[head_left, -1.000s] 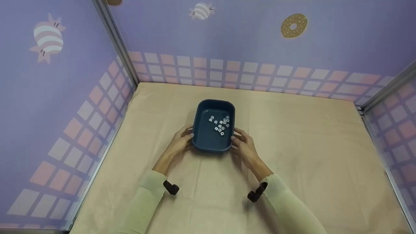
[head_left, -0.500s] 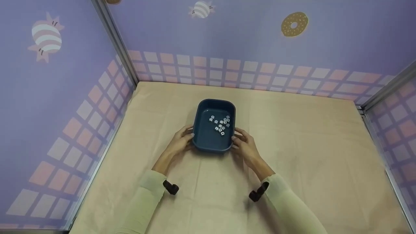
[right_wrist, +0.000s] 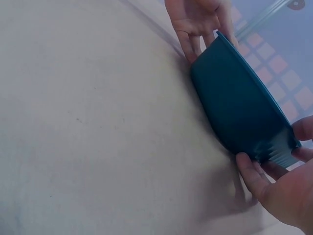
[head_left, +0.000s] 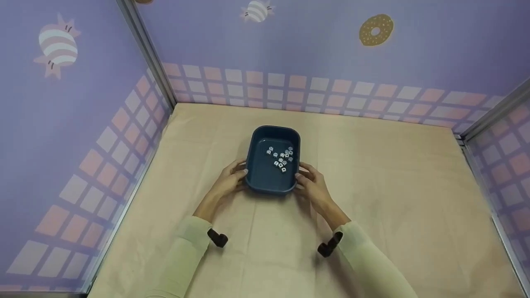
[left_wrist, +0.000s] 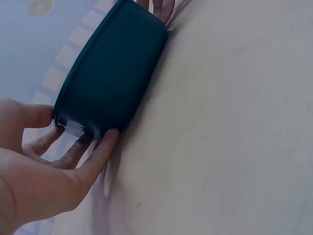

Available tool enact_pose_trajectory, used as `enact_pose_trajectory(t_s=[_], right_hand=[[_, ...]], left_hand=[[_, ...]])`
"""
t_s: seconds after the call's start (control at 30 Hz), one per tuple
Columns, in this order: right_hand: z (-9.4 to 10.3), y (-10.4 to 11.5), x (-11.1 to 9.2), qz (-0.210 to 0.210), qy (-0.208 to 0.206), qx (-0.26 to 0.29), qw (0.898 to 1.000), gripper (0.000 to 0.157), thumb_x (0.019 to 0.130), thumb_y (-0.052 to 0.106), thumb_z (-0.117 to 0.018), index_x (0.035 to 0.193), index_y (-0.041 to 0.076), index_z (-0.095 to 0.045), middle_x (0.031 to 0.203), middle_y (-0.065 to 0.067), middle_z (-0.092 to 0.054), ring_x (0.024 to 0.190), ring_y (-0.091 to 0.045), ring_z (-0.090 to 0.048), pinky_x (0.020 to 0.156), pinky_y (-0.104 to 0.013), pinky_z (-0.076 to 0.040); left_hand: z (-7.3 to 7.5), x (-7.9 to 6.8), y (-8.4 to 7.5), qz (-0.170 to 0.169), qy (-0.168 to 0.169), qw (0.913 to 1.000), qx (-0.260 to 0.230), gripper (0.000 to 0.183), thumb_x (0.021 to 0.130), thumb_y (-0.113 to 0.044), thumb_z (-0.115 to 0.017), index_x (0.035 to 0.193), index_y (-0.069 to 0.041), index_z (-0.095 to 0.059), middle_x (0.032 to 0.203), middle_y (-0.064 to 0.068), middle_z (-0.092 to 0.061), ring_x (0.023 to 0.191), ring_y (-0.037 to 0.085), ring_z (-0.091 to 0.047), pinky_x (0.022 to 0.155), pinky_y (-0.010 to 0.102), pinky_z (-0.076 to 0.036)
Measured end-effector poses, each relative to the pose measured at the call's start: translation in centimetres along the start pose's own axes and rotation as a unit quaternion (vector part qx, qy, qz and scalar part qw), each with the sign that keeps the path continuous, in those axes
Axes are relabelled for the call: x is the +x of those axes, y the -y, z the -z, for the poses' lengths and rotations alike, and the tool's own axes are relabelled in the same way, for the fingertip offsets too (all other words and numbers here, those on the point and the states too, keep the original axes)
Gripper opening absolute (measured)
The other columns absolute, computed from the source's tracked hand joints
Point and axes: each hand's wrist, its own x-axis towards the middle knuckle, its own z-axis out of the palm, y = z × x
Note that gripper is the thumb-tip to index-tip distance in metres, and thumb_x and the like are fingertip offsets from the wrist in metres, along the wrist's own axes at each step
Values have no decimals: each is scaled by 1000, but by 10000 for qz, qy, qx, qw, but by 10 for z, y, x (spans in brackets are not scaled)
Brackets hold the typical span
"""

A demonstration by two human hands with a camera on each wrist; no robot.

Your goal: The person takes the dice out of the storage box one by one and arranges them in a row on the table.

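A dark blue rectangular plastic tray [head_left: 261, 177] is held between both hands in the middle of the head view. Several small white dice [head_left: 280, 160] lie scattered inside it, mostly toward its right side. My left hand [head_left: 226, 181] grips the near left side, thumb at the rim. On the opposite side my right hand [head_left: 316, 188] grips in the same way. In the left wrist view, fingertips [left_wrist: 110, 137] press low on the tray wall. The right wrist view shows the tray's outer wall [right_wrist: 237, 98] close over the table, with a fingertip [right_wrist: 243, 160] at its lower edge.
A beige cloth [head_left: 385, 186] covers the table. Purple panels with checks and sweets stand at the back [head_left: 314, 45], left [head_left: 103, 82] and right, joined by metal posts [head_left: 151, 54]. Black wrist mounts [head_left: 218, 239] sit at both sleeve cuffs.
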Motion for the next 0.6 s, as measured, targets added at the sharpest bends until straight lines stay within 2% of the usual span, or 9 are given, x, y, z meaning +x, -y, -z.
enact_pose_trajectory(t_s=[0.3,0.5,0.6], right_hand=[[2,2,0,15,-56,-9,10000,52,108,6,-54,159,3,-43,151,-30,-51,130,-47,-61,101,-52,-57],[10,7,3,29,30,-239,9997,53,110,6,-52,161,1,-40,153,-31,-49,133,-46,-59,101,-53,-56],[16,11,6,74,36,-267,9996,53,110,6,-52,161,1,-40,152,-31,-50,133,-45,-60,103,-54,-55]], left_hand=[[-7,1,-2,-33,-96,9999,-68,53,112,-10,-49,164,-10,-38,161,20,-45,137,41,-57,107,55,-52],[-12,5,-3,-93,-174,9997,164,54,111,-10,-51,163,-10,-39,160,21,-46,138,41,-56,108,55,-51],[-16,9,-6,-231,-156,9992,284,54,111,-11,-52,163,-9,-40,159,21,-47,138,41,-56,109,55,-50]])
